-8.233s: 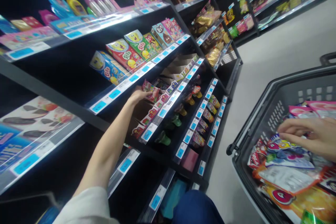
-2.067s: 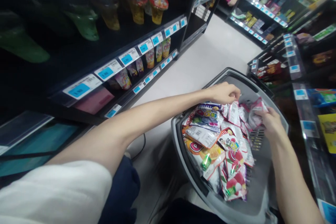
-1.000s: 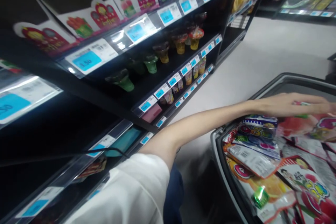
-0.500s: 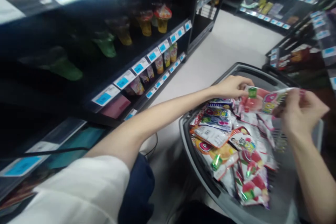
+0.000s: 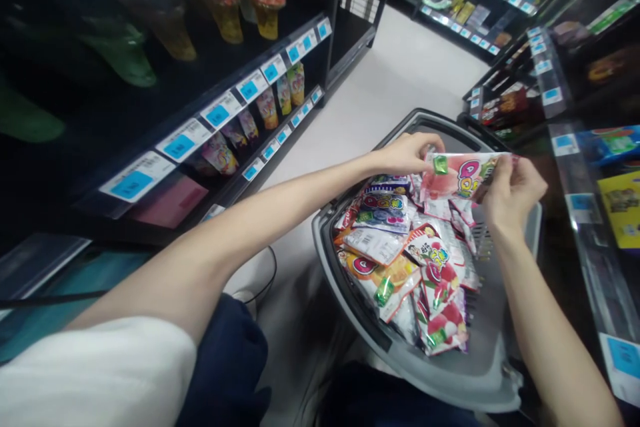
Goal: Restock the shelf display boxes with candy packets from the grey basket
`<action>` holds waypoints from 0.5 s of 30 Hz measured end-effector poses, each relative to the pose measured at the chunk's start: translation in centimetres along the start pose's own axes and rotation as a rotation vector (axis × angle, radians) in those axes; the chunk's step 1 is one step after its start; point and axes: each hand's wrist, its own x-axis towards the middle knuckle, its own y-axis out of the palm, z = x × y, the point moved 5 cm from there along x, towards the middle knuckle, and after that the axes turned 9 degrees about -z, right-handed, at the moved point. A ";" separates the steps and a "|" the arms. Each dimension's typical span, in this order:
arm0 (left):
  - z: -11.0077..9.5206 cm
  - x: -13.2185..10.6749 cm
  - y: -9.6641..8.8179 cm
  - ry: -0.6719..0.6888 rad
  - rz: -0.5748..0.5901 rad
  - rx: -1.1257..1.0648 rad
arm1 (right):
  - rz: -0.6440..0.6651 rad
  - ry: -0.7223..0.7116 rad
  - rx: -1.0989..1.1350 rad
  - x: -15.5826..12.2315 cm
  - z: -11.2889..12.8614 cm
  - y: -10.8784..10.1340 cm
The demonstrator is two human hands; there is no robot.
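Observation:
Stretched between my two hands is a pink candy packet [image 5: 453, 177] with bright lettering and a green patch near its left end. My left hand [image 5: 413, 152] pinches the packet's left end, and my right hand [image 5: 515, 190] grips its right end. Below them stands a grey shopping basket [image 5: 345, 293] holding several more candy packets. Among these lie a dark blue packet [image 5: 383, 210], an orange one [image 5: 383, 273], a white one turned back side up [image 5: 375, 245] and a red-and-white one [image 5: 445, 330]. The fingertips of my right hand are partly hidden.
On the left, a dark shelf [image 5: 200, 97] carries cup-shaped packs [image 5: 265, 7] and small colourful pouches [image 5: 267, 107] behind price tags. Another shelf [image 5: 575, 167] runs close along the right. Pale floor [image 5: 400, 53] leads to a stocked shelf [image 5: 475, 13] at the far end.
The view has swung right, so basket and hands appear farther left and more of the right shelf shows. Both hands still hold the pink packet, which now lies flatter and faces me more.

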 end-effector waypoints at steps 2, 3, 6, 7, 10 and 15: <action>-0.5 -0.1 -0.1 0.045 0.044 0.015 | -0.101 -0.093 0.048 -0.4 1.7 -0.6; -1.0 -0.2 -0.1 0.073 0.077 0.034 | -0.143 -0.144 0.076 -0.6 2.6 -0.9; -2.8 -0.2 -0.2 0.142 0.187 0.077 | -0.198 -0.318 0.114 -1.9 5.4 -1.4; -3.6 -0.2 -0.1 0.159 0.212 0.062 | -0.184 -0.393 0.110 -2.4 6.4 -1.4; -5.8 -0.3 0.6 0.214 0.263 -0.065 | -0.131 -0.685 0.118 -4.0 9.1 -1.4; -5.9 -0.6 2.8 0.145 0.328 -0.109 | -0.094 -0.873 0.066 -4.8 10.1 -1.7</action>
